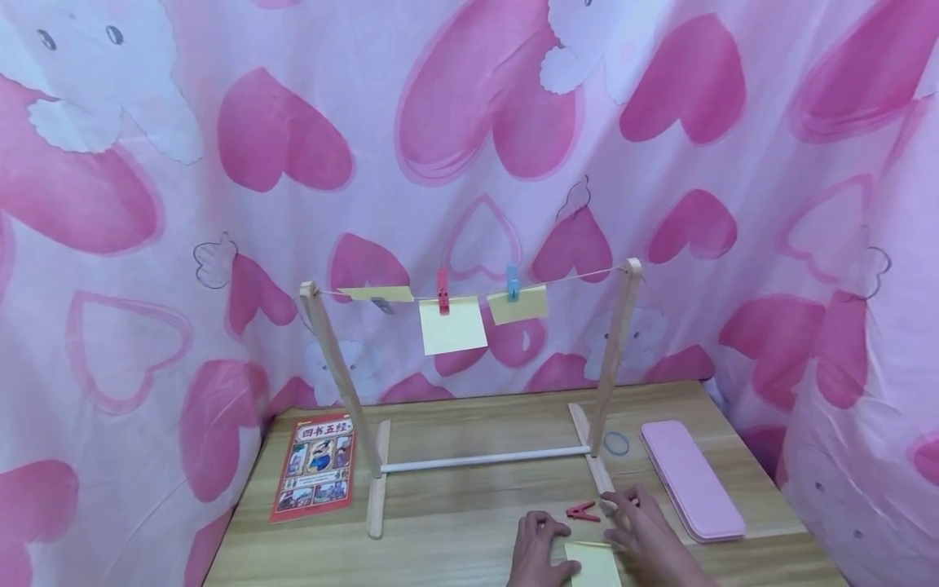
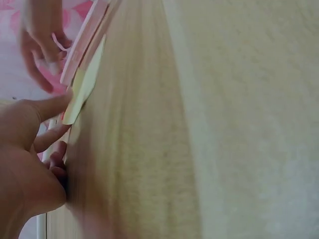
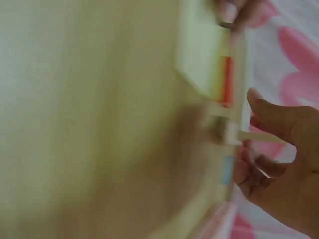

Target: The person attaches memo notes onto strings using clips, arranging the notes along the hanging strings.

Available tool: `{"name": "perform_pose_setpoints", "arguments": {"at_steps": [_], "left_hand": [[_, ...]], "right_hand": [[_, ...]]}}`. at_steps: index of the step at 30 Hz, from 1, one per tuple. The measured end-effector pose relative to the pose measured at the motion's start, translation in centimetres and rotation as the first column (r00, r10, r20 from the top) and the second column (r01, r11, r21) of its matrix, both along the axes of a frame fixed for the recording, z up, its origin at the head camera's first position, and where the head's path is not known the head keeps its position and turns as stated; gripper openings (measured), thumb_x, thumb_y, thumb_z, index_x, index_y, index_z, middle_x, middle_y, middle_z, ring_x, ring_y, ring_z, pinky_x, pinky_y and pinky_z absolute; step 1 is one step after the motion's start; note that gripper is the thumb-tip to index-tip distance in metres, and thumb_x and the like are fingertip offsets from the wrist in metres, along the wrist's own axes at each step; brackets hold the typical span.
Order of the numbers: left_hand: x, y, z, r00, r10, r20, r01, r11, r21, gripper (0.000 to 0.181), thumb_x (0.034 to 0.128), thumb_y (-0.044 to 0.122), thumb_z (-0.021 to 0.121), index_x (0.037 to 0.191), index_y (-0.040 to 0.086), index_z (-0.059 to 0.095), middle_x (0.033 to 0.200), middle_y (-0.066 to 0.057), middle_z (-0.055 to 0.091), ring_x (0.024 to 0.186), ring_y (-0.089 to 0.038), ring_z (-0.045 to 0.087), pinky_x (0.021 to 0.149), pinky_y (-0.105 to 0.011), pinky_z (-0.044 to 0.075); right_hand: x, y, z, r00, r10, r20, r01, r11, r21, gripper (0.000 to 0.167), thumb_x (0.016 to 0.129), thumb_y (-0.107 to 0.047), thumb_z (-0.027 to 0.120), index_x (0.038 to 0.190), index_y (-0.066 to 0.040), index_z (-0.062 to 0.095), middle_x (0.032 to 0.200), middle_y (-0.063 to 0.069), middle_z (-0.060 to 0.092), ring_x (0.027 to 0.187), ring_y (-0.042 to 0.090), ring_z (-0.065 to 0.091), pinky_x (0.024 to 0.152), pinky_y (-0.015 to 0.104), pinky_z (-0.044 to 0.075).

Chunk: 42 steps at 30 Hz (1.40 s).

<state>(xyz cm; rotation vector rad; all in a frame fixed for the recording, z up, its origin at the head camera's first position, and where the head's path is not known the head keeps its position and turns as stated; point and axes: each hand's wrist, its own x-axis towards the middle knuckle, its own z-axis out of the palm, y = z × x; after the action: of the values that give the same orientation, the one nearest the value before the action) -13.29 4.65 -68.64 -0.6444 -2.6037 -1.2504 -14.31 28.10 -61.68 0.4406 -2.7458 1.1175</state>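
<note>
A pale yellow sticky note [image 1: 596, 567] lies at the table's front, its far edge raised as a strip. My left hand [image 1: 540, 548] touches its left side with the thumb [image 2: 57, 105] and index fingertip, the two held apart. Just right of the note, my right hand [image 1: 645, 528] reaches forward with thumb and fingers spread, nothing visible between them. Its fingertips are beside a small greyish thing [image 1: 607, 507], too blurred to name. A red clothespin [image 1: 583, 511] lies just beyond the note, between the hands.
A wooden stand [image 1: 341, 375] holds a string with several yellow notes, a red clothespin [image 1: 443, 292] and a blue clothespin [image 1: 513, 283]. A red booklet [image 1: 315, 466] lies left; a pink case [image 1: 692, 481] and pale blue ring [image 1: 616, 443] lie right. A heart-patterned curtain [image 1: 469, 122] hangs behind.
</note>
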Motion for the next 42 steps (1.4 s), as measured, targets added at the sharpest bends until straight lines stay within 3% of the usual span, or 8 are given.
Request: {"name": "perform_pose_setpoints", "arguments": {"at_steps": [2,3,5,16,25,30,38,42], "left_hand": [[-0.1,0.3,0.3,1.000,0.013,0.027,-0.014,1.000,0.011,0.035,0.0779,0.027,0.096,0.108,0.021,0.078,0.116,0.004,0.051,0.107,-0.008,0.044,0.090,-0.030,0.047],[-0.2,0.5,0.6,0.998,0.017,0.053,-0.017,1.000,0.014,0.033,0.0781,0.024,0.095,0.106,0.021,0.078,0.116,0.006,0.051,0.107,-0.007,0.043,0.091,-0.030,0.046],[-0.3,0.8,1.3,0.994,0.031,0.105,-0.033,0.999,0.016,0.030,0.0781,0.019,0.095,0.102,0.023,0.079,0.115,0.008,0.050,0.106,-0.006,0.042,0.092,-0.030,0.046],[0.0,0.8,2.9,0.973,0.117,0.197,-0.124,0.992,0.024,0.020,0.0860,0.008,0.087,0.088,0.025,0.077,0.118,0.006,0.054,0.110,-0.012,0.046,0.097,-0.036,0.046],[0.2,0.9,3.3,0.968,0.128,0.216,-0.132,0.991,0.002,0.018,0.0886,0.010,0.086,0.089,0.024,0.074,0.117,0.006,0.055,0.109,-0.012,0.046,0.099,-0.036,0.046],[0.5,0.6,2.2,0.988,0.108,0.109,-0.111,0.994,0.025,0.017,0.0864,0.011,0.085,0.088,0.023,0.074,0.114,0.004,0.057,0.105,-0.010,0.046,0.092,-0.034,0.046],[1.0,0.6,1.9,0.982,0.074,0.176,-0.105,0.980,0.170,0.016,0.0918,0.009,0.081,0.092,0.021,0.070,0.115,0.006,0.059,0.106,-0.007,0.049,0.092,-0.029,0.047],[1.2,0.5,2.2,0.975,0.047,0.218,-0.119,0.937,0.329,0.016,0.0935,0.001,0.077,0.095,0.014,0.067,0.101,0.007,0.060,0.094,-0.003,0.050,0.080,-0.025,0.047]], "right_hand": [[0.5,-0.4,-0.3,0.995,-0.057,0.083,0.056,0.998,0.021,0.042,0.088,-0.012,0.090,0.126,-0.004,0.073,0.112,0.006,0.055,0.094,0.011,0.054,0.079,0.026,0.053],[0.6,-0.5,-0.6,0.996,-0.086,-0.003,0.086,0.988,0.127,0.047,0.082,-0.011,0.094,0.125,-0.004,0.075,0.109,0.003,0.056,0.093,0.009,0.052,0.078,0.026,0.050],[0.8,-0.8,-1.0,0.992,-0.119,-0.035,0.123,0.981,0.153,0.044,0.083,-0.010,0.094,0.123,-0.007,0.076,0.108,0.002,0.054,0.091,0.007,0.051,0.078,0.028,0.050],[0.6,-2.2,-2.7,0.987,-0.121,-0.101,0.134,0.983,0.129,0.033,0.085,0.003,0.089,0.109,-0.015,0.075,0.108,-0.001,0.051,0.089,0.002,0.052,0.072,0.026,0.050],[0.5,-2.7,-2.0,0.988,-0.154,0.024,0.149,0.978,0.146,0.030,0.092,0.002,0.085,0.117,-0.012,0.076,0.113,-0.002,0.053,0.092,0.003,0.055,0.076,0.027,0.053],[0.6,-3.1,-1.9,0.988,-0.153,0.009,0.149,0.976,0.159,0.024,0.090,0.002,0.086,0.107,-0.014,0.077,0.110,-0.006,0.052,0.091,0.001,0.055,0.077,0.028,0.054],[0.7,-3.5,-1.3,0.986,-0.156,-0.052,0.163,0.968,0.189,0.028,0.089,0.002,0.086,0.089,-0.020,0.069,0.105,-0.006,0.056,0.087,0.006,0.057,0.074,0.030,0.055],[0.5,-3.3,-0.5,0.975,-0.127,-0.184,0.142,0.988,0.068,0.028,0.081,0.007,0.088,0.089,-0.014,0.070,0.107,0.002,0.066,0.088,0.012,0.063,0.072,0.030,0.058]]}}
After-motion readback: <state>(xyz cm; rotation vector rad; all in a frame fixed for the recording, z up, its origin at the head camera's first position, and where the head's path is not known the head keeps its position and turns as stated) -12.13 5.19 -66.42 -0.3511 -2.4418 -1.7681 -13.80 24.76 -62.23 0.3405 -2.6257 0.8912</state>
